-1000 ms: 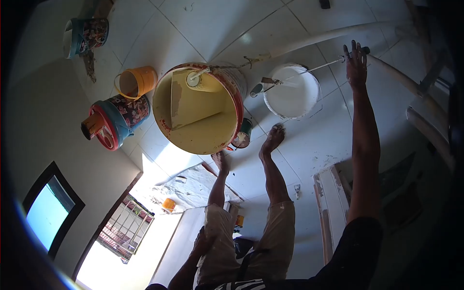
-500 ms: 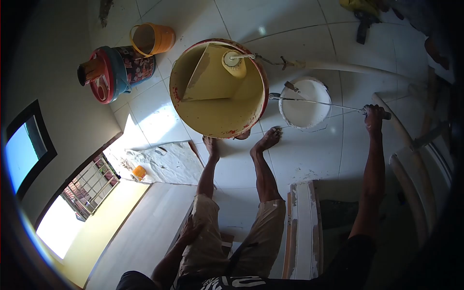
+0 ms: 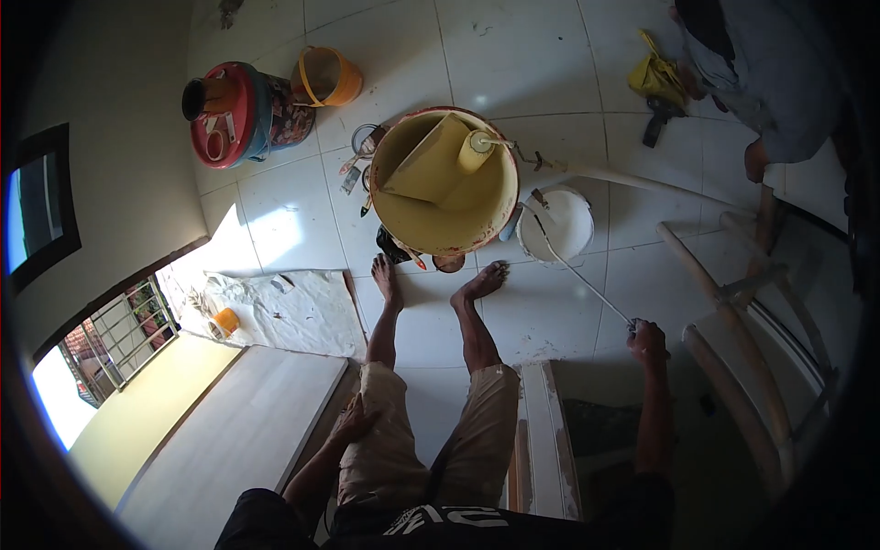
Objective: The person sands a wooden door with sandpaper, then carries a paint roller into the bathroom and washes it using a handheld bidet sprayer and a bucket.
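My right hand is closed around the handle of a long thin-rodded paint roller. Its rod slants up and left across a white bucket, and its small head lies between that bucket and the large drum. My left hand rests on my thigh, fingers stretched flat, holding nothing. In front of my feet stands the drum, with pale yellow paint inside. A board leans in it, and a second paint roller on a long pole lies against that board.
Brushes lie left of the drum. Farther left are an orange bucket and a red-lidded bucket. A wooden ladder stands at right. Another person is at upper right near a yellow bag. A stained sheet covers floor at left.
My right hand has come closer to my body, so the roller's rod now slants instead of lying nearly level. The view has shifted, showing brushes beside the drum and more of the other person.
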Demonstrator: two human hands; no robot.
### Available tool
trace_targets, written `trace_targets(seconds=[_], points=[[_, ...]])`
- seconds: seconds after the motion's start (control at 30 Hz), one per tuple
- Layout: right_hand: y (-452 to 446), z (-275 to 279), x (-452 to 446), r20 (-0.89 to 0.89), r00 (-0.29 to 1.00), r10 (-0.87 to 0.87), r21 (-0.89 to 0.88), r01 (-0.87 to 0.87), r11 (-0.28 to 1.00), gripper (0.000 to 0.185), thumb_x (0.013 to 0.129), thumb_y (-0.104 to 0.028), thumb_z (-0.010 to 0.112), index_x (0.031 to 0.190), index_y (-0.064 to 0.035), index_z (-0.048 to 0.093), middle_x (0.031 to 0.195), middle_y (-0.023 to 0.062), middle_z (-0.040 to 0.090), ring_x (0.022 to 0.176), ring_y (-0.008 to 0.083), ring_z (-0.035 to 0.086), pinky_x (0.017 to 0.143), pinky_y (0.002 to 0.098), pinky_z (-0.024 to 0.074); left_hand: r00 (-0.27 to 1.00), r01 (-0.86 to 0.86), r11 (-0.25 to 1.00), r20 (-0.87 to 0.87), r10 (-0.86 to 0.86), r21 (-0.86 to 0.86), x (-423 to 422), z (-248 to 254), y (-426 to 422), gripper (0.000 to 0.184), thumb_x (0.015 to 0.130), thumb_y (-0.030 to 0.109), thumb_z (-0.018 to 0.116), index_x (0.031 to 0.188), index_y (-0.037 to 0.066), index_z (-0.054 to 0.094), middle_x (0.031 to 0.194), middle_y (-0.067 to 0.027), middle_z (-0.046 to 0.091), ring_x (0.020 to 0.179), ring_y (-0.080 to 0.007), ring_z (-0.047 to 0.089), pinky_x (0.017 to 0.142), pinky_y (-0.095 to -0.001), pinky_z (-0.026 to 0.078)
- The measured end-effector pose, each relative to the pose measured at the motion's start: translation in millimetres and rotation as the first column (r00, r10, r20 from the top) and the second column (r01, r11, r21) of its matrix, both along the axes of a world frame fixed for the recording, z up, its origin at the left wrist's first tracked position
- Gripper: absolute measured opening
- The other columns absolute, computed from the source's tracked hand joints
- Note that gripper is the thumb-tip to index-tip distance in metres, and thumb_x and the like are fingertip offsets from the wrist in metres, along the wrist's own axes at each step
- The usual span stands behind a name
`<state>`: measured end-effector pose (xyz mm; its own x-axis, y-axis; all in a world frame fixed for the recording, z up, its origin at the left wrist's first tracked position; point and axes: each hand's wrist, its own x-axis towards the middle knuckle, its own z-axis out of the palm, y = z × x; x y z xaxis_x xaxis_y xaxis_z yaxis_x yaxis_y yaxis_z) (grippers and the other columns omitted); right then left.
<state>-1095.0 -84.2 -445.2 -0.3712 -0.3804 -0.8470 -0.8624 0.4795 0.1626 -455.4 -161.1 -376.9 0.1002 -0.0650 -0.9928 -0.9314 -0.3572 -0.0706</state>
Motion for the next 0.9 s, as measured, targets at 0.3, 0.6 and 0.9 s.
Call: trace_targets(seconds=[0.3, 0.6, 0.9], points=[[86, 109, 132, -0.029, 0.976, -0.215, -0.252, 0.201, 0.947, 0.04, 0.074, -0.037, 0.066, 0.075, 0.0022, 0.061, 0.076, 0.0221, 0.06, 0.075, 0.0417, 0.06, 0.069, 0.0493, 0.0485, 0.974, -0.083, 0.976, -0.225, 0.036, -0.201, 26, 11, 6, 0.097, 0.08, 0.063, 0.052, 0.144, 0.005, 0.01, 0.145, -0.0319, 0.014, 0.13, -0.0496, 0.024, 0.103, -0.0601, 0.024], [-30, 229, 331, 0.453, 0.775, -0.44, -0.398, 0.618, 0.678, 0.028, 0.075, -0.035, 0.067, 0.08, -0.008, 0.069, 0.078, 0.0152, 0.067, 0.075, 0.0337, 0.065, 0.068, 0.0396, 0.0518, 0.542, -0.259, 0.959, -0.839, 0.048, -0.112, -99, 57, -129, 0.066, 0.09, 0.045, 0.052, 0.138, 0.004, 0.033, 0.136, -0.0205, 0.042, 0.129, -0.0261, 0.038, 0.104, -0.0387, 0.032], [-59, 239, 426, 0.462, 0.814, -0.353, -0.621, 0.581, 0.526, 0.07, 0.074, -0.048, 0.068, 0.126, -0.0054, 0.047, 0.101, 0.0162, 0.063, 0.09, 0.0324, 0.063, 0.078, 0.0405, 0.0511, -0.091, -0.895, 0.217, -0.635, 0.767, 0.391, -144, 147, -193, 0.039, 0.092, 0.047, 0.044, 0.068, 0.017, 0.038, 0.048, 0.0039, 0.029, 0.039, -0.0105, 0.032, 0.042, -0.0289, 0.035]])
